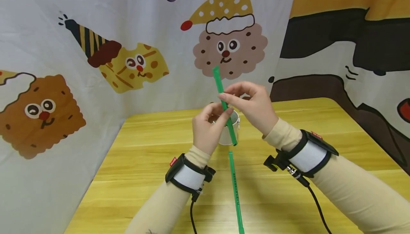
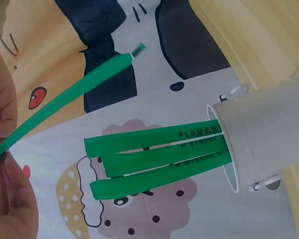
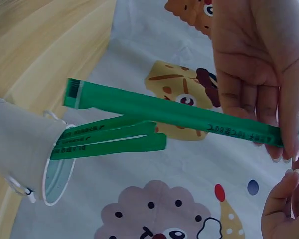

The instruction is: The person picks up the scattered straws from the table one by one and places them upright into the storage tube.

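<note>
My two hands hold one straw in a printed green wrapper (image 1: pixel 232 136) slantwise above the table. The left hand (image 1: pixel 206 129) pinches it around the middle between thumb and fingers, and the right hand (image 1: pixel 256 106) pinches it a little higher up. Its flat wrapper end (image 3: pixel 74 93) shows close in the right wrist view. Behind the hands stands a small white bucket (image 1: pixel 225 138), partly hidden in the head view. Several similar green wrapped straws (image 2: pixel 154 137) lean out of the bucket's mouth in the left wrist view.
Another green wrapped straw (image 1: pixel 236 191) lies lengthwise on the yellow wood-grain table (image 1: pixel 144 177), in front of the bucket. A cloth with cartoon prints (image 1: pixel 137 10) hangs behind the table. Cables (image 1: pixel 317 202) run from the wrist cameras down past the forearms.
</note>
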Tool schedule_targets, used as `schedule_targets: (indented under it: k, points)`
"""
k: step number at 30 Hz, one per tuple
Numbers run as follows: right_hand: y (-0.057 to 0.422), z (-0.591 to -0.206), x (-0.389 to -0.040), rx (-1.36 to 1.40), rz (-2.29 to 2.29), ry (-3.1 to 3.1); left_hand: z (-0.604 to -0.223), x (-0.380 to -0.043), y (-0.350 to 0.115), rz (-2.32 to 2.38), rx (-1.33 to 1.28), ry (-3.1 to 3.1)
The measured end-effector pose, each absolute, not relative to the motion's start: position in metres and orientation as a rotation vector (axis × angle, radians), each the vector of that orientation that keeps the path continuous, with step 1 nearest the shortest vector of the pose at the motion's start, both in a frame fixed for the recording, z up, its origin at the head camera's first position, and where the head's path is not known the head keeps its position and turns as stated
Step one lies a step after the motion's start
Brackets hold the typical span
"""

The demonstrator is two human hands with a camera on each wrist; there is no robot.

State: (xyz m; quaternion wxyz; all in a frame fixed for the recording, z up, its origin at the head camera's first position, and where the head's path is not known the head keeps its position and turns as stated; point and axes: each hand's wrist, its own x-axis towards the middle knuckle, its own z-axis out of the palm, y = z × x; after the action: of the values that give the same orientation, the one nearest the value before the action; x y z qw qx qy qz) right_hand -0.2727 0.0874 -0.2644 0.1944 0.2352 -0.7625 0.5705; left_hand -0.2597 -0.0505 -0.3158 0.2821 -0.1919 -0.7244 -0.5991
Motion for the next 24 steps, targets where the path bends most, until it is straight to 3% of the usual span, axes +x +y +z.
schedule_targets:
  k: [16, 24]
  points:
    - [0.122, -0.342, -0.331, 0.305, 1.531, -2.37, -0.275, -0.298, -0.073, -1.697, -0.466, -1.826]
    - [0.12, -0.385, -0.348, 0.34, 1.501, -2.67, -0.297, -0.331, -0.084, -1.616, -0.304, -1.968]
